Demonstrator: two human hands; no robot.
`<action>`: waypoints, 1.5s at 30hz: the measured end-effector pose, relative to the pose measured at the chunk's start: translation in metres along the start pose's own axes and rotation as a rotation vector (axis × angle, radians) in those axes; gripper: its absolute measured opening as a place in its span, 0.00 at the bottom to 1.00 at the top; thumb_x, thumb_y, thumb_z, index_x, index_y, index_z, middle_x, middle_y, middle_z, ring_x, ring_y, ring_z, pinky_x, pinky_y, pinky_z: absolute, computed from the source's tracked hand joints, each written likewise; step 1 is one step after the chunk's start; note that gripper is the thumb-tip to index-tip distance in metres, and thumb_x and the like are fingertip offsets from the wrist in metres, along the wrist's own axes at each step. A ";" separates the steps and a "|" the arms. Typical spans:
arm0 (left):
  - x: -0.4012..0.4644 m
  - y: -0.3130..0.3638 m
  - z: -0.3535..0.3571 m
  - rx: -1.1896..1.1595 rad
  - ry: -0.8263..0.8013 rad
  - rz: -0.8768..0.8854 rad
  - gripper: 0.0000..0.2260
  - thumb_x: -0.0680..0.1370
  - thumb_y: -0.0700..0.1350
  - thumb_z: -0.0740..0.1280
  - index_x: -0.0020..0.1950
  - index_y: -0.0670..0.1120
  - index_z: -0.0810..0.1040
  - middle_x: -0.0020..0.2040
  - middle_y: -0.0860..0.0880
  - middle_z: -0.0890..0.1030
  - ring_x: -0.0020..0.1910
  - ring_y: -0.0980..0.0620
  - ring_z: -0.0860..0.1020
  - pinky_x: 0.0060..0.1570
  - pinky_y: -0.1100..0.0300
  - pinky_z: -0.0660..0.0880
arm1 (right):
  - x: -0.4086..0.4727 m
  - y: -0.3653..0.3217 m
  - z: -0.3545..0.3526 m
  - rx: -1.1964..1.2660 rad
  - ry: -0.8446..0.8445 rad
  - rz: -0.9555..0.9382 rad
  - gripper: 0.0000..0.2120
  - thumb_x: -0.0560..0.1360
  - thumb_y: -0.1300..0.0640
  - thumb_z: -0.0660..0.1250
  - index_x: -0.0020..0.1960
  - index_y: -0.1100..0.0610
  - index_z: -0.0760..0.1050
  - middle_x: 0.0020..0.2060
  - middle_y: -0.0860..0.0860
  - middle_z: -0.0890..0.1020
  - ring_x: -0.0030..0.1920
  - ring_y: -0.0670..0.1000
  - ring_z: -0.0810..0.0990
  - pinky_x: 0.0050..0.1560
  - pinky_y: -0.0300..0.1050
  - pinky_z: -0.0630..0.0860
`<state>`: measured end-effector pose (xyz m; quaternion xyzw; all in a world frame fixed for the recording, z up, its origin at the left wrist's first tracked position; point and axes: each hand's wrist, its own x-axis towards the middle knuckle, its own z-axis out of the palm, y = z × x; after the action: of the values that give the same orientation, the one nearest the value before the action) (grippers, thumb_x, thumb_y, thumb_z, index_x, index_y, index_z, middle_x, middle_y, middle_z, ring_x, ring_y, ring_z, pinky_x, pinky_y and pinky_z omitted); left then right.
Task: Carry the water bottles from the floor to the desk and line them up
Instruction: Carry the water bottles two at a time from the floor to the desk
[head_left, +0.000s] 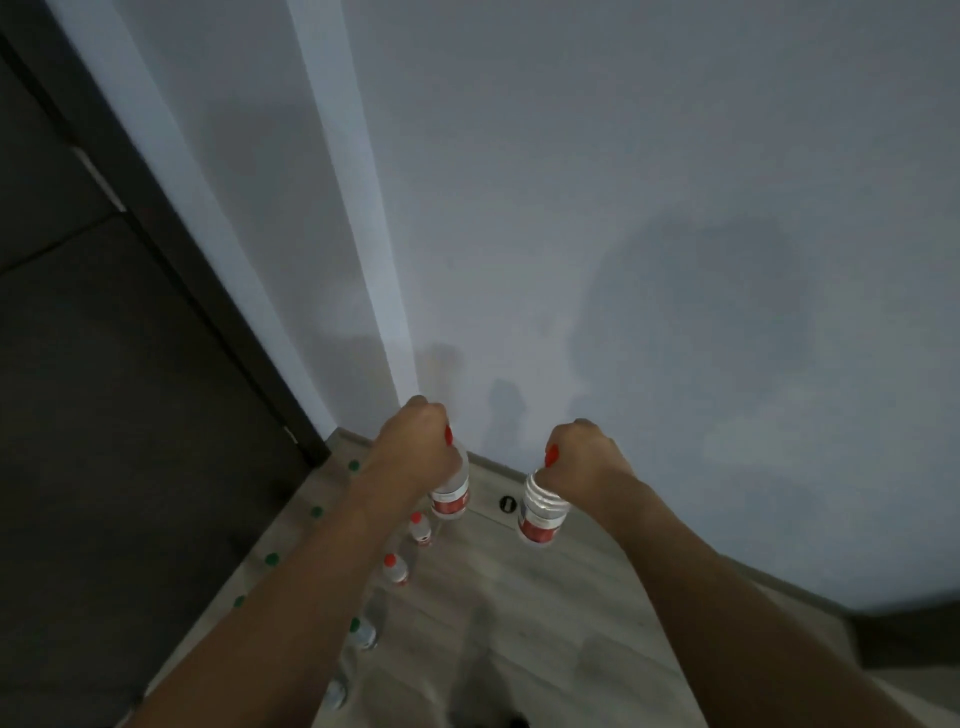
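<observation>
Above the pale wood-look floor (545, 613), near the corner where the white wall (623, 208) meets the dark door (78, 415), both hands hang out in front of the person, each carrying one bottle by its top. The left hand (415, 441) has its grip clamped around the red cap and neck of a clear plastic water bottle with a red label (451, 493); the right hand (582, 457) has its grip clamped the same way on a second clear plastic red-labelled bottle (540, 514). Both bottles hang below the fists, off the floor, slightly tilted. Holding at the neck lets the weight hang straight under each fist and leaves the bases free, which should suit setting them down upright. Along the floor, running from the door edge toward the camera, more bottles wait: a red-capped bottle (420, 527) just below the left-hand bottle, another red-capped bottle (395, 569) nearer the camera, and beyond that a green-capped bottle (361, 631), partly hidden by the left forearm. A row of small green caps (271, 559) shows closer to the door; their bodies are too dark to make out. A small dark floor fitting (506, 502) sits between the two carried bottles, at the wall base. The tabletop is not in view, so the carry to it appears yet to be completed, with several bottles left.
</observation>
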<state>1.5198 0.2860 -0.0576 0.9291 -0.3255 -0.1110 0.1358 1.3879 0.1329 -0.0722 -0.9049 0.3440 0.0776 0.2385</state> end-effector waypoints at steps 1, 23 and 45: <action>0.004 0.005 0.001 0.011 -0.010 0.016 0.04 0.75 0.41 0.68 0.48 0.44 0.76 0.43 0.50 0.70 0.41 0.50 0.75 0.41 0.59 0.73 | -0.003 0.003 -0.002 0.013 0.013 0.022 0.13 0.69 0.55 0.70 0.52 0.57 0.77 0.49 0.52 0.72 0.47 0.54 0.76 0.47 0.46 0.78; -0.052 0.240 0.060 -0.068 -0.232 0.755 0.05 0.70 0.43 0.70 0.41 0.46 0.75 0.45 0.49 0.72 0.42 0.48 0.75 0.37 0.58 0.70 | -0.194 0.167 -0.042 0.190 0.427 0.687 0.11 0.69 0.54 0.70 0.50 0.57 0.77 0.48 0.52 0.73 0.45 0.55 0.77 0.45 0.46 0.77; -0.360 0.461 0.176 -0.054 -0.469 1.310 0.06 0.71 0.44 0.69 0.47 0.46 0.82 0.47 0.49 0.75 0.45 0.49 0.77 0.44 0.56 0.75 | -0.551 0.324 0.012 0.307 0.659 1.221 0.12 0.68 0.54 0.72 0.48 0.59 0.77 0.45 0.52 0.71 0.41 0.54 0.76 0.45 0.48 0.79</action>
<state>0.9278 0.1363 -0.0305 0.4891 -0.8369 -0.2121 0.1240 0.7604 0.2513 -0.0370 -0.4828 0.8510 -0.1298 0.1608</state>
